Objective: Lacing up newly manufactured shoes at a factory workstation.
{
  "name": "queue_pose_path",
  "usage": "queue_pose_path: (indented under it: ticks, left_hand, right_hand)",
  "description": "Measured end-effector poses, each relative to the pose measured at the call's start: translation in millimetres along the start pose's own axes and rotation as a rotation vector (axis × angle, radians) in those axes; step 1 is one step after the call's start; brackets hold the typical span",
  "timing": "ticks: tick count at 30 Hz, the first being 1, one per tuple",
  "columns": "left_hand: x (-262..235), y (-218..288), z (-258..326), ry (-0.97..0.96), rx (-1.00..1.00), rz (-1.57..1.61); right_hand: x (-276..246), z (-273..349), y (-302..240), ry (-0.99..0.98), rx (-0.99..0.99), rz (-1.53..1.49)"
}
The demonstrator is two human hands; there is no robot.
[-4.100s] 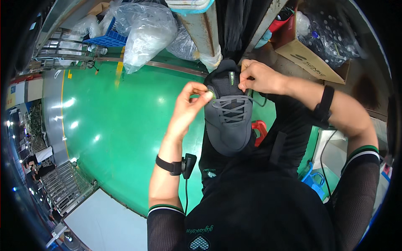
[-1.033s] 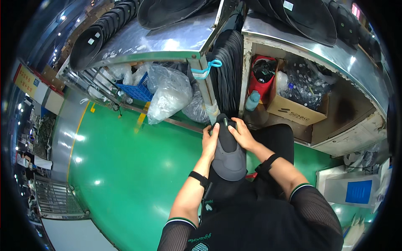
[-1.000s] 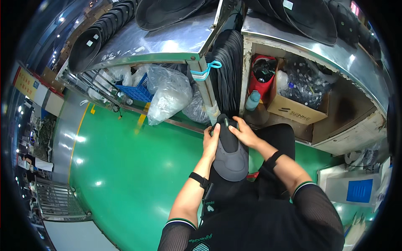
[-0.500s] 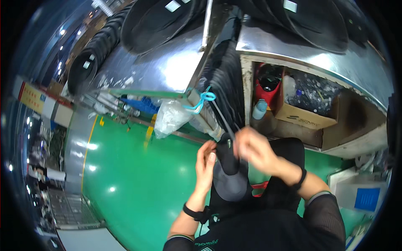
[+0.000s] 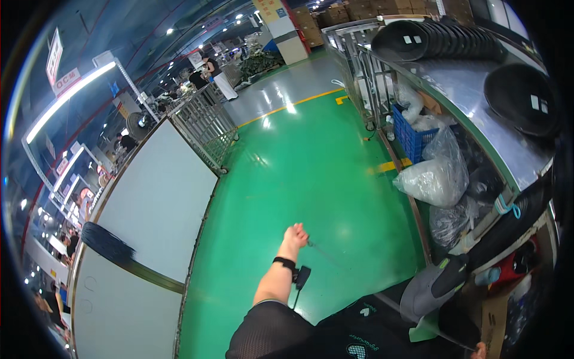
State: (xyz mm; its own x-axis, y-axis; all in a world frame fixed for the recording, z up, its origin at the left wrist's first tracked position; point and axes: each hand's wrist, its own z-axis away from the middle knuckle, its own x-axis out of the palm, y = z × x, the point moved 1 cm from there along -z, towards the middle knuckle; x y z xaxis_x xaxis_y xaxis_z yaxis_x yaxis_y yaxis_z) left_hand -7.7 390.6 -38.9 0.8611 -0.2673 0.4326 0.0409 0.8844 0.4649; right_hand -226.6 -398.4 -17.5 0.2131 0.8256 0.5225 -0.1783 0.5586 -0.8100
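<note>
My left hand [image 5: 293, 235] is stretched forward over the green floor, fingers closed on one end of a thin, blurred strand [image 5: 326, 253]. The strand runs down to the right across my lap toward my right hand [image 5: 479, 352]. Only bunched fingers of that hand show at the lower edge, apparently gripping the strand's other end. Between them, to the right of my lap, lies a rounded dark grey and black padded piece [image 5: 427, 294], tilted. A small green tab [image 5: 424, 329] shows below it, and the strand passes close by.
On the right, a metal bench [image 5: 460, 99] carries a row of nested black shells [image 5: 439, 40]. Filled plastic bags [image 5: 439, 173] and a blue crate [image 5: 409, 134] sit beneath it. A white board [image 5: 149, 203] with a black bristly bundle [image 5: 109, 242] stands left. People stand in the distance.
My view has swung to the left. My left hand has moved away from the grey and black piece, out over the floor. My right hand has dropped to the lower right edge.
</note>
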Motion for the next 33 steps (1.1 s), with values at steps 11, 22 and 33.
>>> queue_pose_path:
  ticks: [11, 22, 33]
  left_hand:
    - [-112, 45, -53, 0.390, 0.219, 0.034]
    - [-143, 147, -51, 0.330, 0.431, -0.199]
    - [78, -202, 124, -1.046, 0.546, -1.437]
  right_hand:
    - [-92, -64, -66, 0.207, -0.321, 0.375]
    - [-161, -63, -74, 0.423, -0.556, 0.651]
    - [191, -14, 57, 0.289, -0.348, 1.279]
